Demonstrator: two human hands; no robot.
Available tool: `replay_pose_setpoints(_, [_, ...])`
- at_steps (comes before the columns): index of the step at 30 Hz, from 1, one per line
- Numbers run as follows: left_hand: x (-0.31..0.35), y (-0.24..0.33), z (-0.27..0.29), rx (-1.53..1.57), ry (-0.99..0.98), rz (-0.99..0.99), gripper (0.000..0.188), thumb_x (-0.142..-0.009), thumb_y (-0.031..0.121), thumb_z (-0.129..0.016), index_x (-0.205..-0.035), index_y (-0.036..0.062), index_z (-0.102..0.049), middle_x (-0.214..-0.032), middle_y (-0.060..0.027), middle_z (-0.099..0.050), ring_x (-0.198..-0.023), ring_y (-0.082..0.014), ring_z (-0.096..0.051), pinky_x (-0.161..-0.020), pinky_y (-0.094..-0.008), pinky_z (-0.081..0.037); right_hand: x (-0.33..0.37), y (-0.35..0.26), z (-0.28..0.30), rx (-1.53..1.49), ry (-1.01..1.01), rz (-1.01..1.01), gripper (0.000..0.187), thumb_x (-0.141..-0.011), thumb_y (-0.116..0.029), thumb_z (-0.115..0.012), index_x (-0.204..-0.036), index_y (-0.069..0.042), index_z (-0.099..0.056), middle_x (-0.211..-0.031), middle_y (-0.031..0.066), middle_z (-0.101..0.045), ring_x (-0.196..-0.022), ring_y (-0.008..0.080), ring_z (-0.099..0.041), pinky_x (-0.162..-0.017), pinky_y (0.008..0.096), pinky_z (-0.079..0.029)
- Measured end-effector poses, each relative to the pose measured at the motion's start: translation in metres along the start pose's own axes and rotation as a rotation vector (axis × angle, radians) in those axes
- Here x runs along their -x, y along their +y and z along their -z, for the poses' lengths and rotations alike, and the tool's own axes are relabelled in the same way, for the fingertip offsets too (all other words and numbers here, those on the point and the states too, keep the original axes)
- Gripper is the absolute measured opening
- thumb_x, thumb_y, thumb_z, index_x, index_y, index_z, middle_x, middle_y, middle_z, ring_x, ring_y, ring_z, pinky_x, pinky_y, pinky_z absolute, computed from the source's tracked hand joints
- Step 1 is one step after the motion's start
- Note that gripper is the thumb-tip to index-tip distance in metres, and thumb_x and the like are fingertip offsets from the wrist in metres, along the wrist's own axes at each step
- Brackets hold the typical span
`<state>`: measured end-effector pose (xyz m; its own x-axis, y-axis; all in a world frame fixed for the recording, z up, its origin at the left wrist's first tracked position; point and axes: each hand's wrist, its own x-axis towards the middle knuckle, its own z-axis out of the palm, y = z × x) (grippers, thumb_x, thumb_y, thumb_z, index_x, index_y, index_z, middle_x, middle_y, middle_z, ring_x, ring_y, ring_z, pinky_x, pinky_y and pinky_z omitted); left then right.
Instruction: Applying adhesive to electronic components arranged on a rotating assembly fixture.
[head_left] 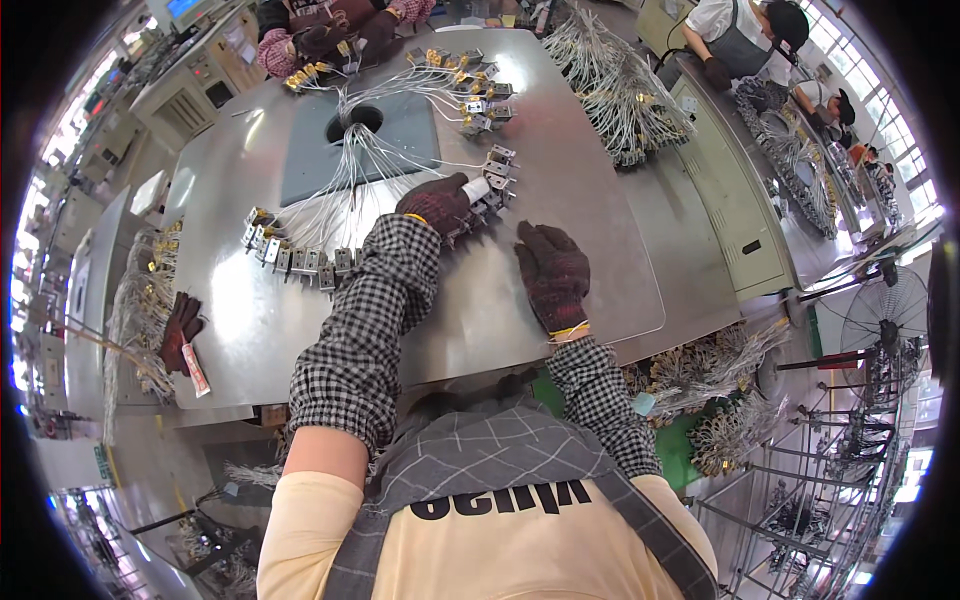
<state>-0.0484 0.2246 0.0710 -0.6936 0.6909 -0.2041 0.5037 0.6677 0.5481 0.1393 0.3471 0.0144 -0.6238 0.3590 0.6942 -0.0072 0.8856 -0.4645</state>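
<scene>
My left hand (437, 203), in a dark red-and-black glove, reaches over the metal table. Its fingers are closed on a small white piece (476, 188), whose exact kind I cannot make out. Beside and partly under that hand lie small metal blocks (490, 205) at the ends of pale wires. The wires fan out from a round hole in a grey pad (308, 150), and more metal blocks (310, 262) form an arc at the left. My right hand (553, 277), gloved alike, rests on the table with its fingers stretched out, holding nothing.
Across the table, a person's gloved hands (350, 40) are near the brass-coloured wire ends (312, 75). A big wire bundle (615, 85) lies at the far right. At the left edge are a spare glove (181, 332) and a white-and-red tube (195, 371). A fan (885, 330) stands right.
</scene>
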Motion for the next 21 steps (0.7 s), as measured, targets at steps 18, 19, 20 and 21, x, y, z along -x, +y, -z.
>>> replay_pose_setpoints(18, [-0.001, -0.007, -0.002, 0.015, 0.03, -0.025, 0.061, -0.095, 0.057, -0.038, -0.127, 0.0097, -0.059, -0.123, -0.0182, -0.063, -0.114, -0.036, -0.059, -0.098, -0.0444, -0.043, 0.003, -0.017, 0.003, -0.236, 0.004, -0.228, 0.025, -0.083, -0.012, -0.07, -0.108, -0.011, -0.071, -0.095, 0.0119, -0.069, -0.086, 0.028, -0.067, -0.076, 0.0374, -0.054])
replay_pose_setpoints(19, [-0.003, -0.011, -0.004, -0.019, 0.028, -0.032, 0.061, -0.095, 0.057, -0.038, -0.127, 0.0099, -0.059, -0.123, -0.0181, -0.063, -0.114, -0.0358, -0.059, -0.098, -0.0445, -0.043, -0.002, -0.025, 0.01, -0.24, 0.0, -0.223, 0.025, -0.083, -0.012, -0.07, -0.108, -0.011, -0.071, -0.095, 0.0119, -0.069, -0.086, 0.028, -0.067, -0.076, 0.0374, -0.054])
replay_pose_setpoints(20, [-0.003, -0.01, -0.005, -0.018, 0.026, -0.033, 0.061, -0.095, 0.057, -0.038, -0.127, 0.0099, -0.059, -0.123, -0.0181, -0.063, -0.114, -0.0358, -0.059, -0.098, -0.0445, -0.043, -0.005, -0.032, 0.018, 0.028, -0.134, -0.099, 0.025, -0.085, -0.012, -0.069, -0.109, -0.01, -0.071, -0.096, 0.012, -0.069, -0.086, 0.0265, -0.067, -0.075, 0.0362, -0.054])
replay_pose_setpoints(21, [-0.002, -0.009, -0.005, -0.019, 0.035, -0.025, 0.061, -0.095, 0.058, -0.039, -0.127, 0.0098, -0.059, -0.122, -0.0182, -0.063, -0.114, -0.036, -0.059, -0.098, -0.0449, -0.043, -0.006, -0.034, 0.023, 0.296, -0.266, 0.026, 0.024, -0.087, -0.012, -0.068, -0.11, -0.009, -0.07, -0.097, 0.012, -0.069, -0.086, 0.0249, -0.067, -0.075, 0.035, -0.054])
